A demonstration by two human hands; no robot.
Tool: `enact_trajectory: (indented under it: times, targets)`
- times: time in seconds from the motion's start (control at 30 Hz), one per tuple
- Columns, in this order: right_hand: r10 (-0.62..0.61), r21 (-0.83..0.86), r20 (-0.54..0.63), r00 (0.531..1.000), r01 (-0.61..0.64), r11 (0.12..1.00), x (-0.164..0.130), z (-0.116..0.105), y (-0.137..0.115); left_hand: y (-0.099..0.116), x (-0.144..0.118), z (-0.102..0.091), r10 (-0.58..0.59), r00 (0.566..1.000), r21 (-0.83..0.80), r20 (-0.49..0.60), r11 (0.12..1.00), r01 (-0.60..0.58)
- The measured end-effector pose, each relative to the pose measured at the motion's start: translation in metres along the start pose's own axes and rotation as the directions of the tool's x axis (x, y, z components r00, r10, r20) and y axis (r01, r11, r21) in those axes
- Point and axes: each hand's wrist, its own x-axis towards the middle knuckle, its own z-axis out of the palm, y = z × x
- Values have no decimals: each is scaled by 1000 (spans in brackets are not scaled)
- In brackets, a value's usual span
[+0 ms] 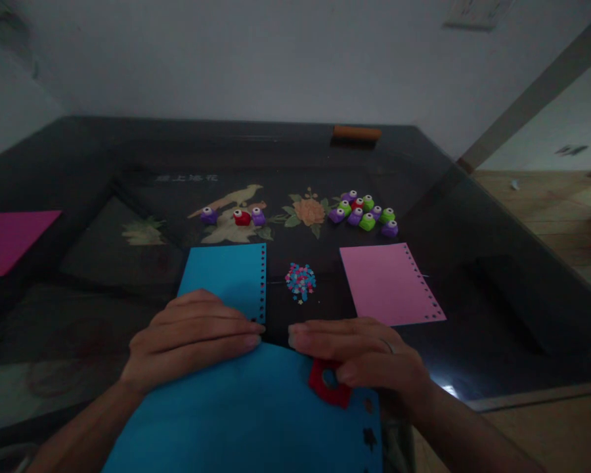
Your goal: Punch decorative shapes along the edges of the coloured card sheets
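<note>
A large blue paper sheet lies in front of me, with star-shaped holes along its right edge. My left hand rests flat on its far edge, fingers together. My right hand grips a red paper punch clamped on the sheet's right edge. Beyond lies a smaller blue sheet with a row of punched holes down its right side. A small heap of coloured paper bits sits between that sheet and a pink sheet with holes along its right edge.
Several purple, green and red punches cluster at the back right, three more at the back centre. A magenta sheet lies far left. An orange block sits at the dark glass table's far edge. Wooden floor shows at right.
</note>
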Motion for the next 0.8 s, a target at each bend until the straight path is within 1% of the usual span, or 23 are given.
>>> enact_trajectory:
  times: [0.1,0.17,0.3,0.4,0.47,0.6,0.7,0.8]
  targets:
    - [19,34,-28,999,-19,999,-2,2,1,-1,1,1,30,999,-97,-11,995,-31]
    - [10,32,-27,1000,-10,999,-2,2,2,-2,3,1,31,999,-119,-12,992,-32]
    - [-20,2,23,1000,20,1000,2,0,2,-4,2,3,8,1000,-88,12,996,-7]
    - [-49,-20,35,998,50,999,4,-1,0,-4,0,5,27,1000,-68,6,997,-26]
    - [-40,-38,29,999,41,998,3,-2,-1,-4,0,6,33,999,-59,0,998,-33]
    - [-19,-98,32,999,22,995,-1,-3,-2,-2,3,6,-10,1000,-62,26,998,12]
    - [-36,-138,63,997,45,989,-2,-4,-3,-1,5,6,11,999,-92,36,996,-8]
    - [-39,-160,83,996,52,986,-1,-6,-3,-4,5,6,45,998,-67,36,997,-43]
